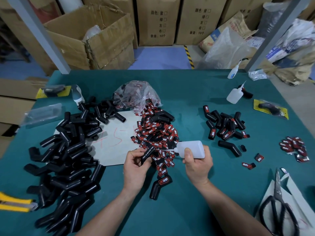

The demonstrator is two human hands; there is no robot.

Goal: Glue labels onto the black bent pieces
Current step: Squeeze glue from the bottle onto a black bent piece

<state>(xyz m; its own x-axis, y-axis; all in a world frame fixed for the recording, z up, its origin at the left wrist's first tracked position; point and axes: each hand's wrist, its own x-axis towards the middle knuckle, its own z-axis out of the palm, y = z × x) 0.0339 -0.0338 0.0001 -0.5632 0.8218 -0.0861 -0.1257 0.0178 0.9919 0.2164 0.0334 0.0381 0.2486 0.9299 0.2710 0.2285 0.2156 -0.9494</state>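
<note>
My left hand (134, 167) grips a black bent piece (148, 153) over the green table. My right hand (198, 165) holds a white glue bottle (191, 149) on its side, its thin nozzle pointing left and reaching the top of that piece. A heap of red-and-black labels (156, 133) lies just behind my hands. One labelled bent piece (159, 186) rests on the table between my forearms. A large pile of unlabelled bent pieces (68, 154) fills the left side. A smaller pile of labelled pieces (225, 126) lies at the right.
Scissors (277, 206) lie on white paper at the near right, a yellow utility knife (15, 202) at the near left. Two more glue bottles (236, 94) stand at the far right. A plastic bag of labels (136, 94) sits behind the heap. Cardboard boxes (95, 38) stand beyond the table.
</note>
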